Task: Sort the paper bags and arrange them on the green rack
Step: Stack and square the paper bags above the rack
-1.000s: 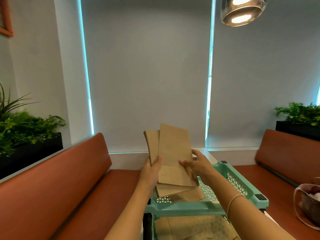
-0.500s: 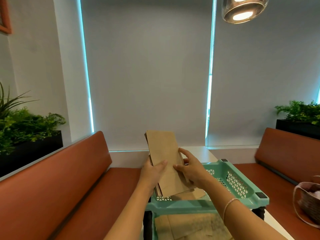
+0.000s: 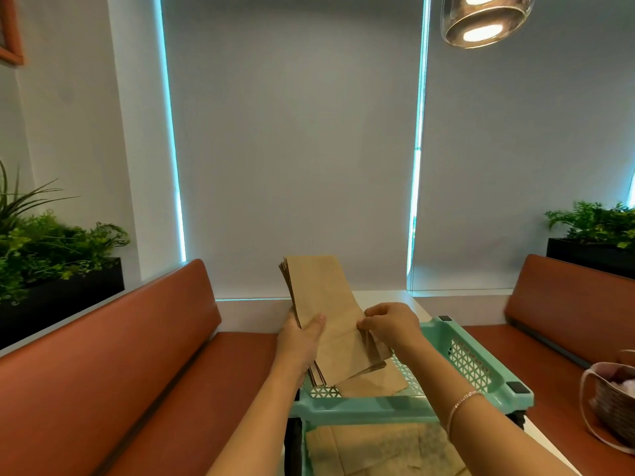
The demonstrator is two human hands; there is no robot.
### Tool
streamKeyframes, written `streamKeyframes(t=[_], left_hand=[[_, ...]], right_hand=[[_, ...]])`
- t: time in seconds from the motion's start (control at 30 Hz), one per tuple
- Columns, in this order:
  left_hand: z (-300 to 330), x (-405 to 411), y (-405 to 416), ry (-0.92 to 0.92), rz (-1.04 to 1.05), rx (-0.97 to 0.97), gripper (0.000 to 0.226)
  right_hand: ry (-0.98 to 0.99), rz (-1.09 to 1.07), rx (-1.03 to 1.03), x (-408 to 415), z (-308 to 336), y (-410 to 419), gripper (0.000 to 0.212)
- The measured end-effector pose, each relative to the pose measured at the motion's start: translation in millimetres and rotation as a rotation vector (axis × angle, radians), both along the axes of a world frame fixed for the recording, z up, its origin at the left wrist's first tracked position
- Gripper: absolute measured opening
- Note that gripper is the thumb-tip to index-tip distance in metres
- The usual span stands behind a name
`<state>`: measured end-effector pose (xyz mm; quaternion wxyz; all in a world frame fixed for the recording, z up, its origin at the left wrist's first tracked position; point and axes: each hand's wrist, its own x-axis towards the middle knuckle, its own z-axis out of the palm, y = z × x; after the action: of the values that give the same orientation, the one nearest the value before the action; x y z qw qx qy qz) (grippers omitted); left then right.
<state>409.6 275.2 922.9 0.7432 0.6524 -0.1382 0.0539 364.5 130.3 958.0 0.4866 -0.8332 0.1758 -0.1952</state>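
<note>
A stack of flat brown paper bags [image 3: 323, 304] stands nearly upright above the green rack [image 3: 481, 365]. My left hand [image 3: 302, 341] grips the stack's left edge, thumb across the front. My right hand [image 3: 388, 324] pinches the stack's right edge with curled fingers. One more brown bag [image 3: 374, 384] lies flat in the rack's top tray, under the held stack. Larger brown bags [image 3: 374, 448] lie on the rack's lower shelf.
Red-brown benches run along the left [image 3: 113, 355] and right [image 3: 567, 310]. A woven basket [image 3: 615, 407] sits on the right bench seat. Planters with green plants stand behind both benches. A glass lamp [image 3: 484, 18] hangs overhead.
The separate front bag was pushed left and squared into the stack. My right hand slid from the bag's face to its right edge and now pinches it. The stack tilted slightly left.
</note>
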Motion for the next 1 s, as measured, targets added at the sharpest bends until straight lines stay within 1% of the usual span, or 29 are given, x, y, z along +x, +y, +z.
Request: streamKeyframes(t=[0.07, 0.13, 0.23, 0.37, 0.4, 0.5, 0.53, 0.63, 0.67, 0.73, 0.83, 0.87, 0.93, 1.0], left_hand=[[0, 0, 0, -0.018, 0.012, 0.036, 0.025], [-1, 1, -1, -0.026, 0.019, 0.049, 0.025], [0, 0, 0, 0.002, -0.002, 0.018, 0.027], [2, -2, 2, 0.044, -0.048, -0.003, 0.021], [2, -2, 2, 0.050, -0.057, -0.005, 0.023], [5, -4, 4, 0.085, -0.073, -0.051, 0.041], [5, -3, 5, 0.106, -0.069, -0.071, 0.044], [4, -1, 5, 0.154, -0.047, -0.111, 0.041], [3, -1, 5, 0.160, -0.043, -0.109, 0.042], [2, 1, 4, 0.150, -0.040, -0.097, 0.040], [3, 0, 2, 0.116, -0.035, -0.068, 0.028], [3, 0, 1, 0.103, -0.029, -0.056, 0.027], [2, -1, 1, 0.076, -0.014, -0.031, 0.030], [2, -1, 0, 0.062, 0.012, -0.006, 0.032]], right_hand=[[-0.027, 0.012, 0.022, -4, 5, 1, 0.019], [-0.031, 0.087, 0.041, -9, 13, 3, 0.017], [-0.025, 0.178, 0.015, -16, 25, 5, 0.012], [-0.020, 0.152, -0.020, -18, 32, 4, 0.016], [-0.020, 0.147, -0.019, -18, 31, 4, 0.016], [-0.034, 0.134, 0.020, -20, 31, 2, 0.014], [-0.044, 0.118, 0.048, -20, 32, -1, 0.014], [-0.087, 0.068, 0.154, -22, 40, -9, 0.014], [-0.104, 0.047, 0.161, -23, 44, -11, 0.013], [-0.171, -0.027, 0.068, -28, 54, -16, 0.013], [-0.269, -0.179, -0.286, -39, 72, -15, 0.018], [-0.281, -0.214, -0.399, -42, 76, -10, 0.021], [-0.296, -0.241, -0.564, -46, 77, 6, 0.028], [-0.255, -0.182, -0.662, -45, 68, 26, 0.029]])
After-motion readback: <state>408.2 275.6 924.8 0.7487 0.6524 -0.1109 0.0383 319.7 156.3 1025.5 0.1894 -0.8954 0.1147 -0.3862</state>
